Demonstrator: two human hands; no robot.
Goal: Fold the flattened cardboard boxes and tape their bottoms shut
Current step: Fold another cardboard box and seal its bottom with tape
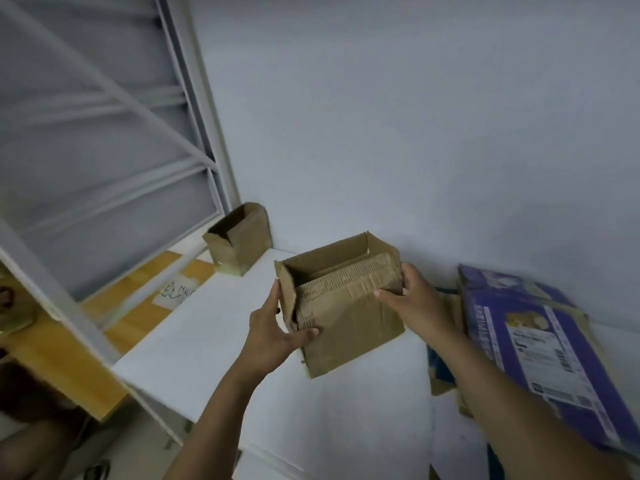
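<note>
While left hand (273, 329), right hand (410, 299) grip box (349, 317) edges | other box (239, 242) well apart

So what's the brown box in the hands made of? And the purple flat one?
The brown box looks like corrugated cardboard, plain and matt: where its outer layer is torn off, ribbed fluting shows. The purple box is probably cardboard too, with a smoother printed surface and a white label.
</note>
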